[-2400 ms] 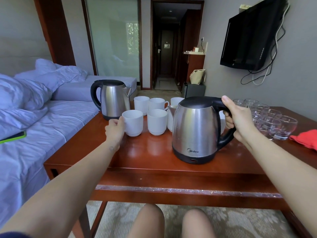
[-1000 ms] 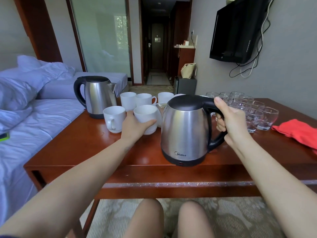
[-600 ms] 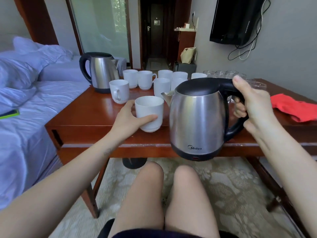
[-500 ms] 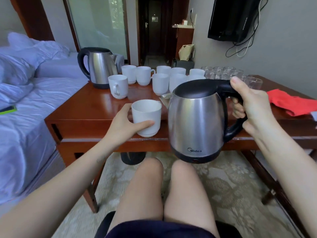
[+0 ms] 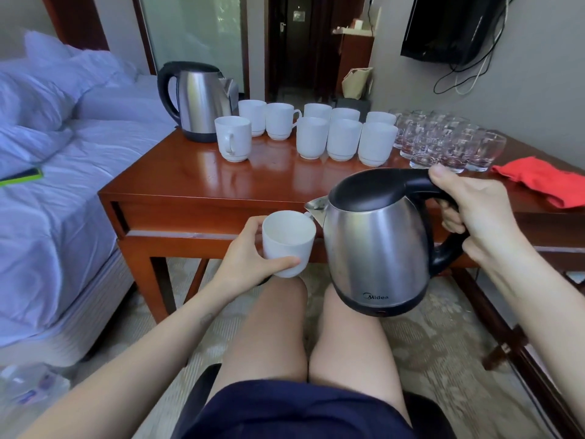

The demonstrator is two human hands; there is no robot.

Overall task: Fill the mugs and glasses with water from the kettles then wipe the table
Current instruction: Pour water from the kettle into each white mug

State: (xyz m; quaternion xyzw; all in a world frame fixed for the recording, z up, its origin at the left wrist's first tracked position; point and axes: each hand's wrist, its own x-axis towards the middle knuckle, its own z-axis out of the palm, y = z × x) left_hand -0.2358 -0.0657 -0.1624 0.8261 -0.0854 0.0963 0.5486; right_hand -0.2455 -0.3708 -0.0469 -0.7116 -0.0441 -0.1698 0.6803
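My left hand (image 5: 247, 258) grips a white mug (image 5: 288, 240) held in the air above my knees, in front of the table's near edge. My right hand (image 5: 474, 213) holds the black handle of a steel kettle (image 5: 376, 248), lifted off the table, its spout touching or just beside the mug's rim. The mug looks empty. A second steel kettle (image 5: 199, 99) stands at the table's back left. Several white mugs (image 5: 343, 137) stand in rows behind, with several clear glasses (image 5: 443, 144) to their right. A red cloth (image 5: 544, 182) lies at the right edge.
The wooden table (image 5: 190, 182) stands ahead of my knees. A bed with white sheets (image 5: 47, 191) runs along the left, with a green-edged phone (image 5: 22, 177) on it. A wall-mounted TV (image 5: 449, 26) hangs at upper right. Patterned carpet lies below.
Both hands have drawn the mug and the kettle off the table toward me, down over my knees. The spout has come up against the mug's rim.
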